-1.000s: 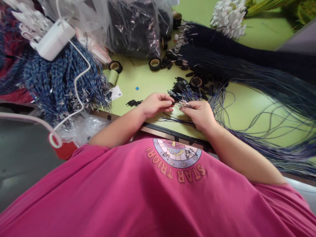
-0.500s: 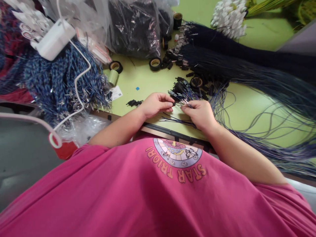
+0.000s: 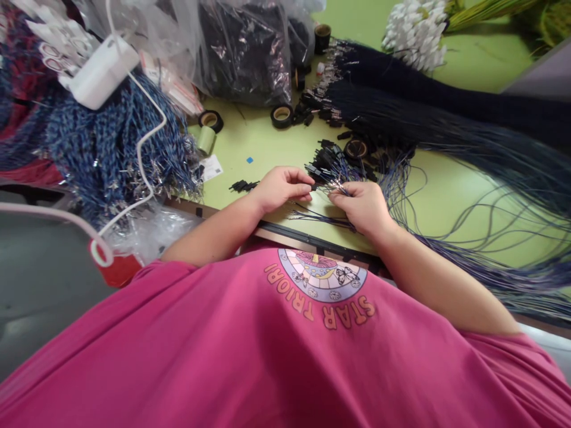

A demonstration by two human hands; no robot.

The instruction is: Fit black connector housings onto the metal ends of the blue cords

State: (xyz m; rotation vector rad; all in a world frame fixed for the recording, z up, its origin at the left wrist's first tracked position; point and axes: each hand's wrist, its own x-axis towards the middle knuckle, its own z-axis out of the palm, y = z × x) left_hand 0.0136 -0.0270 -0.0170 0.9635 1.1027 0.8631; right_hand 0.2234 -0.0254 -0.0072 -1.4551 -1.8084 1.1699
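My right hand (image 3: 363, 205) is closed around several thin dark wires, and their bare metal terminals (image 3: 338, 184) stick out past the thumb and forefinger. Just left of it, my left hand (image 3: 285, 190) pinches a small black connector housing (image 3: 314, 186), mostly hidden by the fingertips. A small gap separates the two hands. Behind them lies a heap of black connector housings (image 3: 328, 159) on wires. A few loose wires (image 3: 319, 217) with metal ends lie below the hands, by the table edge. More loose black housings (image 3: 243, 186) rest left of my left hand.
A thick bundle of dark wires (image 3: 428, 107) runs across the right side of the green table (image 3: 250, 137). Rolls of black tape (image 3: 282, 116) lie behind. Blue twisted wires (image 3: 111, 131) and a white power strip (image 3: 104, 71) are at left; a bag of black parts (image 3: 245, 53) stands at the back.
Both hands keep almost the same place and grip. The whole view has shifted very slightly.
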